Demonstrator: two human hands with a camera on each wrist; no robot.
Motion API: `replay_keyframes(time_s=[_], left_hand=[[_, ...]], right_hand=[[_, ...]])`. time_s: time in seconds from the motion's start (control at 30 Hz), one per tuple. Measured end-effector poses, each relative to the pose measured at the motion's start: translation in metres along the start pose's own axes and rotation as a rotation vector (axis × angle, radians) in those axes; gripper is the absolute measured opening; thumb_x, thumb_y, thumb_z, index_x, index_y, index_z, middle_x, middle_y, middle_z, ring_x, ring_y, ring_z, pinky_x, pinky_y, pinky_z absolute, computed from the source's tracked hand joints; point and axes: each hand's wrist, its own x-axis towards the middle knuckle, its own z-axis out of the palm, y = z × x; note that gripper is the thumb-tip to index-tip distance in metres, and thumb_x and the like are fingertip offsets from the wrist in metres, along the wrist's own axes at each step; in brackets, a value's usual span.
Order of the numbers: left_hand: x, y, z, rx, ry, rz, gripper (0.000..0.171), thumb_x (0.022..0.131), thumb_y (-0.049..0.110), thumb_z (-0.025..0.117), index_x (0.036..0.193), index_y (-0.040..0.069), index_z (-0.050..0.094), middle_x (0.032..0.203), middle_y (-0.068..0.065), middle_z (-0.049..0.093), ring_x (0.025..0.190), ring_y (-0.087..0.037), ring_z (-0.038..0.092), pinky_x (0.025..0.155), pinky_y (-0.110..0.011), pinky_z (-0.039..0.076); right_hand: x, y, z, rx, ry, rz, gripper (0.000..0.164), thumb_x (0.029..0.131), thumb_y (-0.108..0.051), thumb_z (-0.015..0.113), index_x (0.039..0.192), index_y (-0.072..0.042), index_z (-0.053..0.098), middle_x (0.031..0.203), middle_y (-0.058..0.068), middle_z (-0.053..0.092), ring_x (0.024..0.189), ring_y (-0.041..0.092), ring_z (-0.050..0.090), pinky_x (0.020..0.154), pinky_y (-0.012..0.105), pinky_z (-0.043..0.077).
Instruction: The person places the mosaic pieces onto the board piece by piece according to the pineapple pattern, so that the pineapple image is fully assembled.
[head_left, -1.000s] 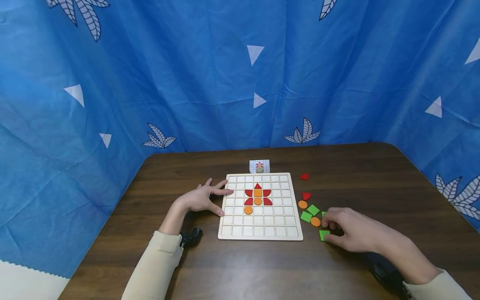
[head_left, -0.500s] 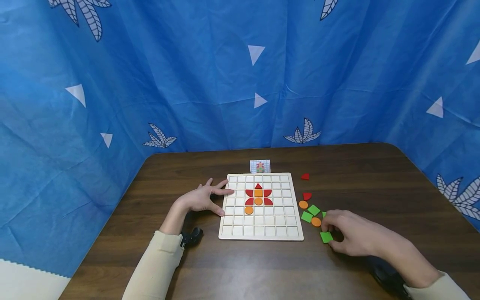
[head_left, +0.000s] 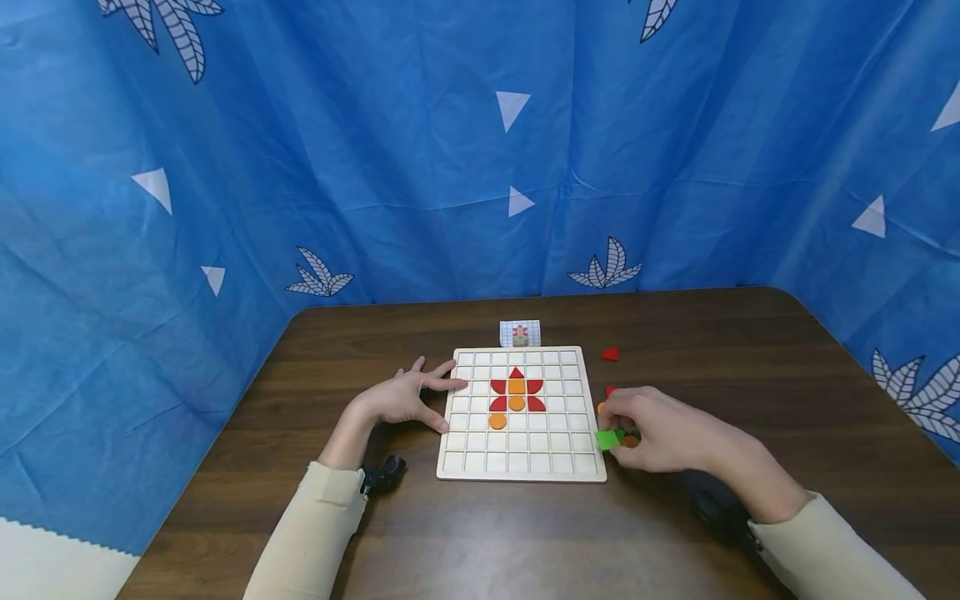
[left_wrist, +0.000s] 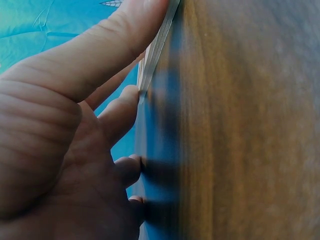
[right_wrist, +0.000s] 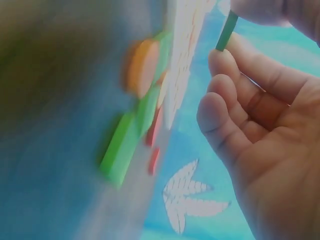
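My right hand pinches a green square tile between thumb and fingers, held above the table at the board's right edge. Beneath that hand lie other green tiles and an orange round tile, partly hidden in the head view. My left hand rests at the left edge of the white gridded board, its fingers spread and touching the rim. On the board, red pieces surround an orange square and an orange disc. Another orange disc sits lower left.
A small printed card with a coloured grid pattern lies behind the board. Off the board's right side is a red piece; a second red piece shows just past my right hand. A blue curtain hangs behind the brown table.
My right hand has lifted the green square tile from the table and carried it left and away from me, toward the board. The left hand keeps its place.
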Motion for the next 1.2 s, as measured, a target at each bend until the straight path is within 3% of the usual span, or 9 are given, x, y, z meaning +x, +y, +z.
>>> replay_keyframes(time_s=[0.27, 0.57, 0.93, 1.2], left_hand=[[0.000, -0.001, 0.000, 0.007, 0.004, 0.003, 0.074, 0.078, 0.037, 0.089, 0.145, 0.037, 0.059, 0.173, 0.006, 0.021, 0.160, -0.041, -0.012, 0.121, -0.074, -0.005], [-0.003, 0.001, -0.001, 0.024, 0.003, 0.026, 0.075, 0.077, 0.037, 0.090, 0.146, 0.035, 0.060, 0.173, 0.006, 0.022, 0.160, -0.042, -0.011, 0.121, -0.074, -0.005], [-0.002, 0.002, -0.003, 0.029, -0.005, 0.017, 0.075, 0.078, 0.038, 0.090, 0.146, 0.035, 0.059, 0.173, 0.006, 0.021, 0.160, -0.042, -0.012, 0.121, -0.074, -0.006], [-0.002, 0.002, -0.003, 0.027, -0.014, 0.025, 0.075, 0.078, 0.039, 0.089, 0.147, 0.034, 0.058, 0.173, 0.004, 0.021, 0.160, -0.043, -0.012, 0.122, -0.073, -0.007]], right_hand=[[0.044, -0.019, 0.011, -0.013, 0.012, 0.034, 0.023, 0.082, -0.018, 0.081, 0.103, -0.021, 0.073, 0.089, -0.010, 0.062, 0.083, 0.015, 0.057, 0.069, 0.024, 0.051], [0.082, -0.033, 0.030, -0.054, 0.040, -0.013, 0.020, 0.082, -0.018, 0.080, 0.102, -0.019, 0.077, 0.087, -0.010, 0.064, 0.082, 0.011, 0.055, 0.072, 0.026, 0.051], [0.099, -0.044, 0.037, -0.083, 0.021, -0.037, 0.011, 0.084, -0.010, 0.075, 0.093, -0.016, 0.073, 0.078, -0.001, 0.062, 0.074, 0.010, 0.052, 0.067, 0.026, 0.046], [0.104, -0.047, 0.039, -0.082, -0.042, -0.023, 0.010, 0.088, -0.013, 0.079, 0.095, -0.018, 0.077, 0.084, -0.009, 0.062, 0.078, 0.011, 0.056, 0.070, 0.026, 0.050]])
